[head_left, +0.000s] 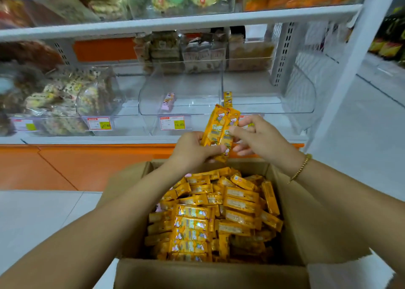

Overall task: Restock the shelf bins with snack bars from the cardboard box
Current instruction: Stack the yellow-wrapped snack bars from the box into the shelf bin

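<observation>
Left hand: the left hand (192,148) grips the lower part of the held snack bars (220,133), fingers curled round their left edge and thumb across the front.
Right hand: the right hand (259,135) pinches the same bars at their right edge, thumb on the front and fingers behind; a beaded bracelet (300,168) sits on that wrist.
Held snack bars: two yellow-wrapped bars, side by side and nearly upright, tilted a little to the right, above the far end of the box and in front of the shelf edge.
Cardboard box: the cardboard box (291,201) stands open on the floor below the hands, flaps out.
Box contents: loose yellow snack bars (219,212) lie heaped in it, some in neat rows near the front.
Middle bin: a clear shelf bin (179,87) holding one pink bar (168,101) leaning at its left.
Right bin: a clear bin (263,91) with one yellow bar (227,98) standing upright against its left wall, just behind the held bars.
Left bin: a bin of mixed wrapped snacks (65,95).
Price tags: red-and-yellow price tags (172,122) on the bin fronts.
</observation>
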A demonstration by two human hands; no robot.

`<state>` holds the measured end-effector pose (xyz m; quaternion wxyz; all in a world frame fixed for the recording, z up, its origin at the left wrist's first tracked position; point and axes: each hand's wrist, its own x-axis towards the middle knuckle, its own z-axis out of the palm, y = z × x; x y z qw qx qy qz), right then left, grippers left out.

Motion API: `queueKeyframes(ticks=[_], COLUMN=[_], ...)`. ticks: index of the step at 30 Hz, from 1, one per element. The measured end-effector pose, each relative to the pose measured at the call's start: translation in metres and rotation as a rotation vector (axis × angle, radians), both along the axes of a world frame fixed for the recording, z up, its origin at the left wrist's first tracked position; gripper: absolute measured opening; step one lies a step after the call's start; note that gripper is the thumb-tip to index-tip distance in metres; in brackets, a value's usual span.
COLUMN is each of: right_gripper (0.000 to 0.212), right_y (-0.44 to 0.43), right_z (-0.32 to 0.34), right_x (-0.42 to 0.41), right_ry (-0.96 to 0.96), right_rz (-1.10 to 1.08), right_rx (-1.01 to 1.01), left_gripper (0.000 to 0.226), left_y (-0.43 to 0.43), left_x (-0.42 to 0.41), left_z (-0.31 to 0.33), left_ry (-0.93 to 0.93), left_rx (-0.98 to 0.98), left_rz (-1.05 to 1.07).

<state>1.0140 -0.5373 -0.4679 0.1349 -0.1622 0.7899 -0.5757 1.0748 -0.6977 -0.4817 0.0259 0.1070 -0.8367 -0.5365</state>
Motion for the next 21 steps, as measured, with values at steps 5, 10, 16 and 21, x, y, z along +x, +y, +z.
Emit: queueKeyframes(ticks=[5,10,16,21], right_gripper=[0.050,0.045,0.039,0.045], right_y=[-0.003,-0.004,-0.020,-0.031], right_z=[0.003,0.025,0.036,0.036], right_x=[0.005,-0.016,-0.081,-0.160], right_ry=[0.120,0.142,0.215,0.105], right_rz=[-0.152,-0.182,-0.267,-0.287], right_rx=[-0.061,-0.170,-0.164,0.027], left_gripper=[0.020,0.026,0.021,0.035], left_y=[0.030,0.040,0.046,0.028], left_x=[-0.011,-0.045,-0.101,-0.139], left_z=[0.011,0.024,0.038,0.033], left_ry=[0.256,0.377,0.446,0.388], left_rx=[-0.335,-0.361,-0.322,-0.315], left_rz=[0.098,0.152,0.146,0.041])
